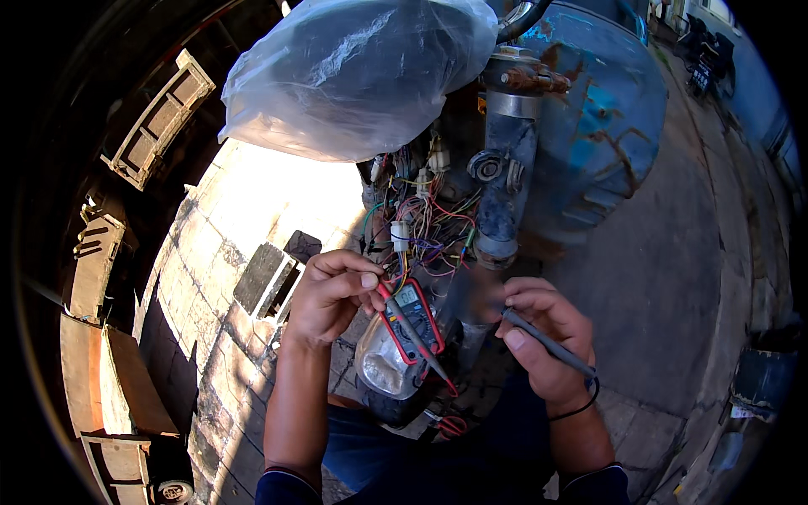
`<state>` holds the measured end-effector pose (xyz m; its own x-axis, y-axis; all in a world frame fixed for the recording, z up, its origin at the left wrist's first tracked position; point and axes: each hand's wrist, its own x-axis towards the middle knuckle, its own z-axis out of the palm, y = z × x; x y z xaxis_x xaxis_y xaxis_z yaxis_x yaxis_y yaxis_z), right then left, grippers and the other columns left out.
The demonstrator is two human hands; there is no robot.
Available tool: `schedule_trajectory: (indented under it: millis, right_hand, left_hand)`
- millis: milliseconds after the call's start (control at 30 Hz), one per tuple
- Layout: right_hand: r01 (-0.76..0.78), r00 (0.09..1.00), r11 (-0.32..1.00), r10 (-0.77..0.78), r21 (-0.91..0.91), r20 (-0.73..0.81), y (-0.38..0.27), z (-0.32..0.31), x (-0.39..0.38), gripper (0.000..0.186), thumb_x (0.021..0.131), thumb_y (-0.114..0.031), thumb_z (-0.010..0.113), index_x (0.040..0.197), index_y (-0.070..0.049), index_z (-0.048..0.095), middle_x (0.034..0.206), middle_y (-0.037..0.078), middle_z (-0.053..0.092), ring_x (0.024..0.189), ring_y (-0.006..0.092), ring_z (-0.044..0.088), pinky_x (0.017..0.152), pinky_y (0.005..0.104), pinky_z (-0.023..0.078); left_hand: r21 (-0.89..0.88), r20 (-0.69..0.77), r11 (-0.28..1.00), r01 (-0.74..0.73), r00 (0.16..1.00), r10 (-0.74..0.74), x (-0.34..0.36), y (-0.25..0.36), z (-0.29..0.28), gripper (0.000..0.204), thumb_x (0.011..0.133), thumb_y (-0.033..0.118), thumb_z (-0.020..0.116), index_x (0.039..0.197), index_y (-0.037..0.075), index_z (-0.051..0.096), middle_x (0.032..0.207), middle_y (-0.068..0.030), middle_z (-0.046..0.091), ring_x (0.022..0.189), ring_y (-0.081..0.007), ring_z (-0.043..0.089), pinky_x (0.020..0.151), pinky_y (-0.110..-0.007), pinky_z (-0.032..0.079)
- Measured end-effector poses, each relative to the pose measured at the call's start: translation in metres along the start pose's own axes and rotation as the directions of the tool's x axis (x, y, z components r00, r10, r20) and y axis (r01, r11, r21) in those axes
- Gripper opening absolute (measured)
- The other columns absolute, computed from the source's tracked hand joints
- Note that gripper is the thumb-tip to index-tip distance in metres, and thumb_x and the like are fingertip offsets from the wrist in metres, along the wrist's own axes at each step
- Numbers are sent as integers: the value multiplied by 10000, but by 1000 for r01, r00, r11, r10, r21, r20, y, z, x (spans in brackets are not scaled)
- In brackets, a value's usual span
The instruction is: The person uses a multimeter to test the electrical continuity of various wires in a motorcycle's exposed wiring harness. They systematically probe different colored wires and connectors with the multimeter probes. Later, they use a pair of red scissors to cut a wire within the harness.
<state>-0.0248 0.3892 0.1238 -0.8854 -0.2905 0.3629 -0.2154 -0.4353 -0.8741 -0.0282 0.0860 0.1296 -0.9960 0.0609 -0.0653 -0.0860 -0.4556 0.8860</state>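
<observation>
My left hand [328,296] is closed on a red test probe [414,335], which slants down across the front of a red-edged multimeter [408,297]. Between the fingers of my right hand [555,332] is a black test probe [549,342], its lead looping by the wrist. The multimeter rests on a rounded silver metal part [383,362] between my forearms. Just beyond my hands hangs a tangle of coloured wires [438,215]. A white connector [399,236] sits among them, near my left fingertips. Both probe tips are too small to make out.
A plastic-wrapped rounded part [353,76] overhangs the wires. Beside it stand a dark metal tube [507,181] and a rusty blue body panel [602,118]. A small box-like block [265,282] lies on the sunlit paving [223,379]. Wooden frames [156,126] line the left.
</observation>
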Motion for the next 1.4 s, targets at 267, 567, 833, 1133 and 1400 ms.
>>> schedule_trajectory:
  millis: [267, 567, 833, 1133, 1400]
  right_hand:
    - [90, 966, 976, -38, -197, 254, 10, 12, 33, 258, 889, 40, 642, 1144, 69, 612, 1399, 214, 552, 1093, 198, 672, 959, 331, 545]
    - [-41, 948, 994, 70, -100, 310, 14, 26, 51, 251, 916, 34, 602, 1163, 75, 578, 1432, 211, 535, 1161, 194, 653, 994, 315, 520]
    - [-51, 946, 998, 59, -32, 319, 21, 28, 54, 268, 937, 21, 579, 1201, 58, 555, 1436, 236, 527, 1239, 234, 612, 1050, 363, 493]
    - [-37, 959, 999, 32, 15, 280, 30, 35, 54, 247, 929, 85, 553, 1175, 61, 537, 1391, 242, 550, 1260, 270, 607, 1071, 382, 492]
    - [-31, 962, 999, 25, 17, 270, 31, 37, 54, 244, 941, 85, 547, 1183, 66, 535, 1378, 235, 563, 1252, 273, 612, 1061, 382, 510]
  left_hand:
    - [20, -9, 1000, -12, 1000, 12, -1, 0, 3, 132, 846, -68, 651, 960, -73, 717, 833, -210, 731, 625, -242, 718, 558, -291, 594]
    - [-41, 7, 999, 20, 1000, -20, 0, 0, 4, 113, 839, -66, 701, 950, -67, 724, 791, -173, 733, 648, -234, 738, 564, -274, 587]
    - [-23, 32, 999, 21, 999, -21, 2, 0, 3, 118, 860, -43, 688, 972, -66, 720, 792, -173, 733, 649, -228, 738, 565, -272, 581]
    - [-32, 26, 999, 18, 1000, -17, 2, 1, 2, 102, 860, -56, 681, 956, -75, 710, 790, -181, 736, 651, -229, 744, 564, -270, 606]
    - [-43, 27, 999, 21, 999, -20, 2, -1, 1, 99, 873, -56, 678, 965, -72, 712, 807, -194, 738, 656, -232, 744, 569, -270, 613]
